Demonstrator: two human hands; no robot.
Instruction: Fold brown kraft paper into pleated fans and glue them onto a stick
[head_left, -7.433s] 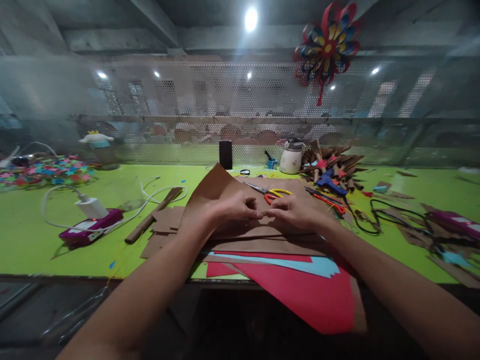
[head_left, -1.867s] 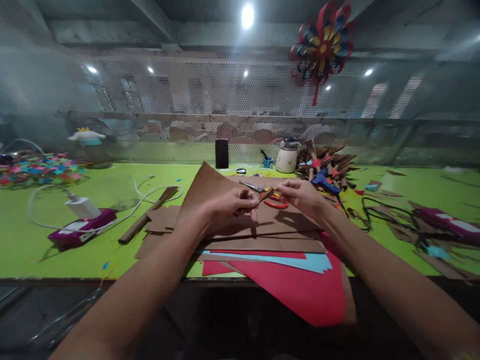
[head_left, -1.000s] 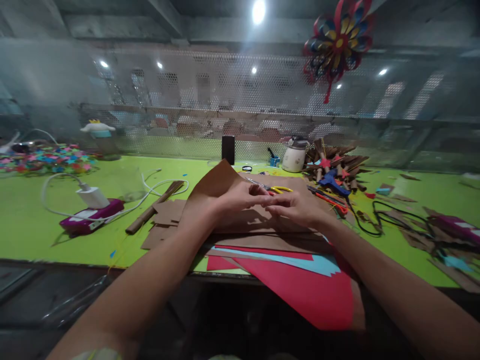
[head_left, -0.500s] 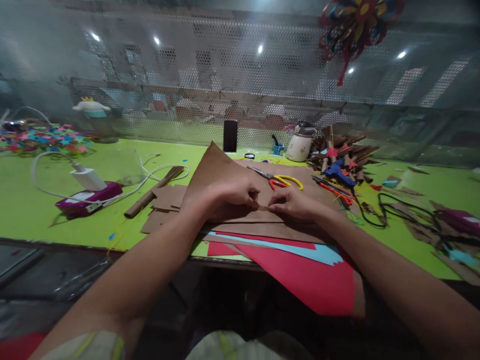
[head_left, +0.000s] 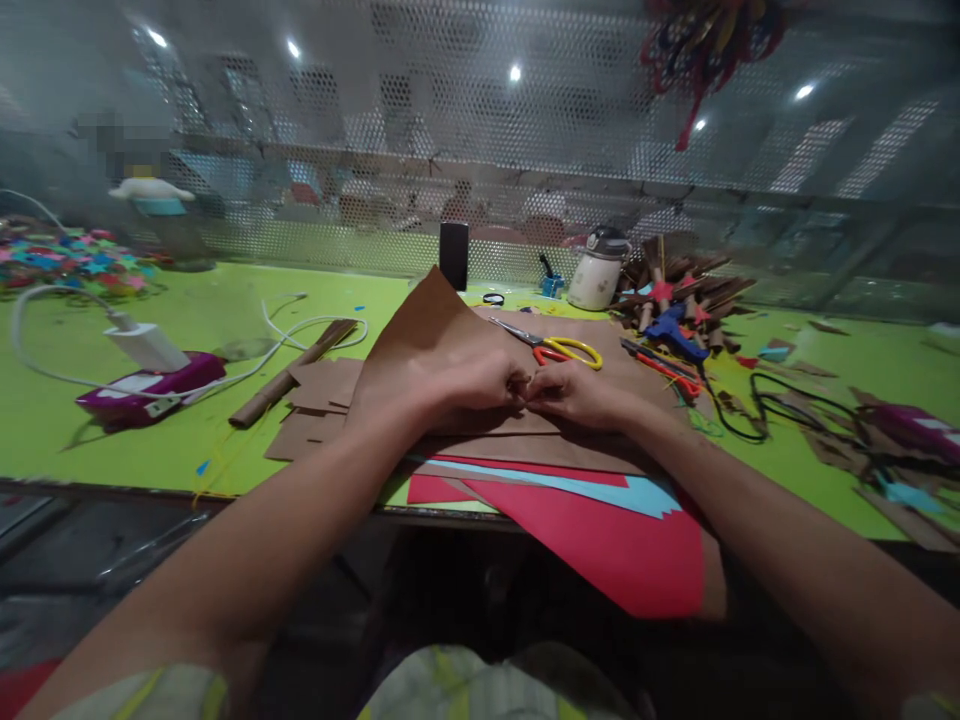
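Note:
Large sheets of brown paper (head_left: 480, 447) lie on the green table, one with a corner raised at the back. Over them my left hand (head_left: 495, 382) is closed, its fingertips pinched together. My right hand (head_left: 566, 392) is closed too, and its fingertips meet those of my left hand. What is between the fingers is too small to make out. Just behind my right hand lie scissors (head_left: 574, 351) with yellow and red handles. Red paper (head_left: 622, 550) and light blue paper (head_left: 645, 492) stick out from under the brown sheets at the front edge.
At the left are a purple power strip (head_left: 184, 378) with a white plug and cable, and a rolled brown paper tube (head_left: 274, 390). Behind stand a black phone (head_left: 454, 255) and a white jar (head_left: 595, 280). A blue glue gun (head_left: 679, 332) lies by brown scraps at the right.
Both hands have come closer together, so the fingertips now meet. The whole view has shifted slightly, with the table items appearing a little higher and further left.

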